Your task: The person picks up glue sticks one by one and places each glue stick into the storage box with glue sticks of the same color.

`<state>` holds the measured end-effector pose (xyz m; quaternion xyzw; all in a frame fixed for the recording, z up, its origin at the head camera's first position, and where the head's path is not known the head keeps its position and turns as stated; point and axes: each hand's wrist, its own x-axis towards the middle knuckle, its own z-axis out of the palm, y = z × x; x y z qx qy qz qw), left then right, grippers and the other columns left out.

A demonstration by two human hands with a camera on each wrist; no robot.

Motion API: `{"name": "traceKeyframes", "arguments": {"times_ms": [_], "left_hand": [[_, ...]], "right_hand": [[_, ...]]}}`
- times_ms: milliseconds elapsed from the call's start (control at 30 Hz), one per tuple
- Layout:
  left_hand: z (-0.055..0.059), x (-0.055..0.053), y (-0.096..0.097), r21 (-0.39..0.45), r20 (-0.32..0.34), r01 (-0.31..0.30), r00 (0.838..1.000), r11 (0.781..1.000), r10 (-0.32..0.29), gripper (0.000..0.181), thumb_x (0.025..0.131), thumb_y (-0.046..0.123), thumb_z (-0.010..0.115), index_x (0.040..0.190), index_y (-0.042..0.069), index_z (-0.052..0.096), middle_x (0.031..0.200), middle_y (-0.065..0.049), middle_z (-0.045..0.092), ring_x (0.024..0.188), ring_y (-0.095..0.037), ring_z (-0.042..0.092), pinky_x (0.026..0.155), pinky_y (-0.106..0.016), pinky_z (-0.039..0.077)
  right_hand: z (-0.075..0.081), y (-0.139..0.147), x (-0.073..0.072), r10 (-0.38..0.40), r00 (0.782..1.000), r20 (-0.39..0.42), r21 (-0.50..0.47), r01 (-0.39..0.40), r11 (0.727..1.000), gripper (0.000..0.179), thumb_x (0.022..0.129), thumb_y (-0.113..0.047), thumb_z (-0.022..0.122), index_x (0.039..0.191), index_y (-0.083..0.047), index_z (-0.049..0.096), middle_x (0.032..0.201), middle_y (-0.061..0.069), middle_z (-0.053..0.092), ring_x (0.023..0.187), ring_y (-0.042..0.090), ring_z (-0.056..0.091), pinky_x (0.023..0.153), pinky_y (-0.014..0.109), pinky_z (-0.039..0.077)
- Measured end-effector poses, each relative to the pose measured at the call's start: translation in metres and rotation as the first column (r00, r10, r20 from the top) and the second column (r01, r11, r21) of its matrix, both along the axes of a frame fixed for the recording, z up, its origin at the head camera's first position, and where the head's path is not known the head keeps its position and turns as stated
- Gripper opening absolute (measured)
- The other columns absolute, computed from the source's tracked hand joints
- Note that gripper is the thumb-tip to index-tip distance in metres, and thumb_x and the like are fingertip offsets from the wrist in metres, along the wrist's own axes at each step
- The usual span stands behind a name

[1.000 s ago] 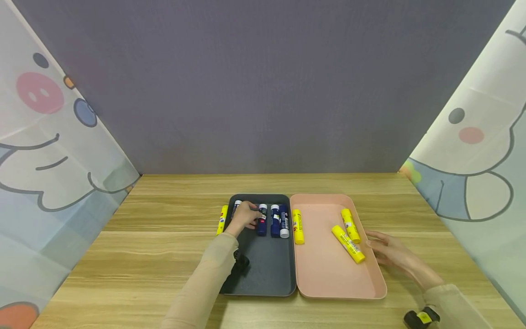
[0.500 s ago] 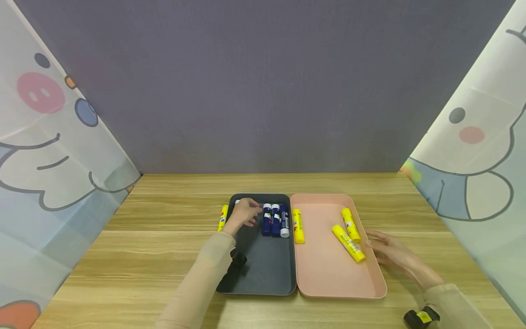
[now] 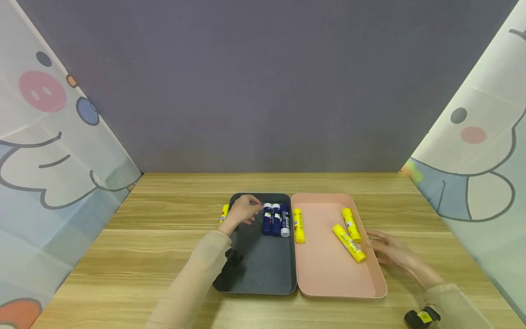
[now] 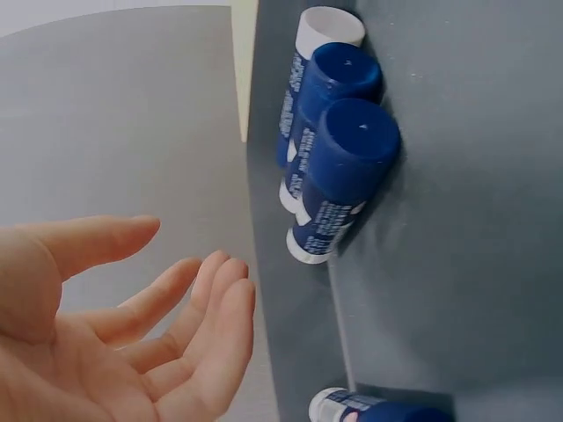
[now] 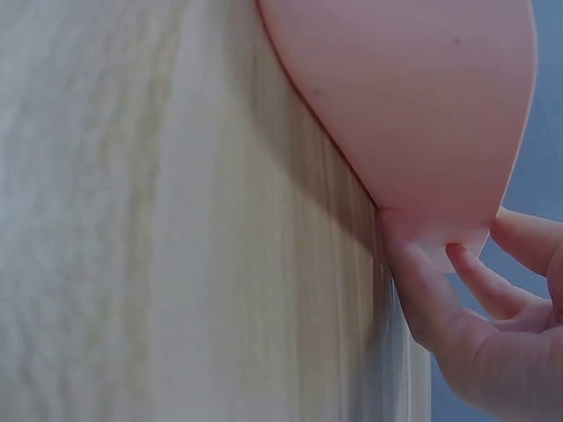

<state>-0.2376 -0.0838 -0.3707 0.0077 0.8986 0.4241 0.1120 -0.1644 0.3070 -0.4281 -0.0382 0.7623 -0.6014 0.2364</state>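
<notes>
My left hand [image 3: 243,211] hovers over the far end of the dark grey tray [image 3: 263,274], fingers loosely bent and holding nothing. Just right of its fingertips, three blue glue sticks lie side by side, the closest being this blue glue stick [image 3: 267,221]. A further blue glue stick [image 4: 378,411] shows at the bottom of the left wrist view; the hand hides it in the head view. My right hand [image 3: 396,253] rests its fingertips against the outer right wall of the pink tray [image 3: 324,283], one of them up at the rim.
Inside the pink tray are a yellow glue stick [image 3: 298,226] along the left wall and two more by the right wall, including this slanted yellow glue stick [image 3: 348,243]. Another yellow glue stick [image 3: 224,213] is left of the grey tray. A grey panel [image 3: 263,91] stands behind the table.
One blue glue stick has shifted right, alongside the other two, and my left hand has let go of it and drawn slightly left and away. My right hand stays put.
</notes>
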Motion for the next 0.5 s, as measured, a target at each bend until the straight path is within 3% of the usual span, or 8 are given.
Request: {"name": "traceKeyframes", "arguments": {"times_ms": [400, 500], "left_hand": [[0.016, 0.009, -0.005, -0.027, -0.044, 0.046, 0.998, 0.999, -0.047, 0.026, 0.085, 0.02, 0.058, 0.103, 0.003, 0.059, 0.082, -0.015, 0.063, 0.065, -0.031, 0.061, 0.05, -0.032, 0.051], [0.02, 0.012, -0.007, -0.032, -0.063, 0.062, 0.996, 0.998, -0.064, 0.025, 0.085, 0.019, 0.058, 0.103, 0.002, 0.059, 0.078, -0.012, 0.062, 0.057, -0.025, 0.058, 0.052, -0.035, 0.051]], "right_hand": [[0.001, -0.002, 0.001, -0.021, 1.0, -0.001, 0.041, 0.021, 0.999, 0.07, 0.092, -0.023, 0.047, 0.134, 0.016, 0.008, 0.123, 0.029, 0.044, 0.102, 0.019, 0.055, 0.082, 0.035, 0.048], [0.001, -0.003, 0.001, -0.033, 0.999, 0.002, 0.055, 0.033, 0.998, 0.069, 0.092, -0.024, 0.048, 0.134, 0.015, 0.009, 0.124, 0.031, 0.042, 0.103, 0.023, 0.054, 0.082, 0.036, 0.048]]}}
